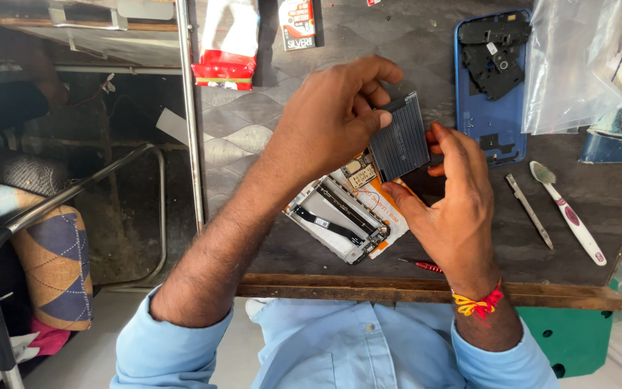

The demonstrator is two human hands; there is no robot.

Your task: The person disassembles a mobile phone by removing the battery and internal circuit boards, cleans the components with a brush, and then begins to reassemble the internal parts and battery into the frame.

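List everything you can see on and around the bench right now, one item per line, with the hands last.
battery: 1, dark grey, held above the opened phone
opened phone: 1, white frame, circuit parts exposed, on the table near its front edge
phone back cover: 1, blue, far right of table, black parts lying in it
tweezers: 1, metal, right of the hands
toothbrush: 1, white and pink, right of tweezers
screwdriver: 1, red handle, by the front edge, partly hidden
plastic bag: 1, clear, top right
packet: 1, red and white, top centre
table: 1, dark top, wooden edge
chair: 1, metal frame, patterned cushion, left
left hand: grips battery's top
right hand: fingers on battery's right edge
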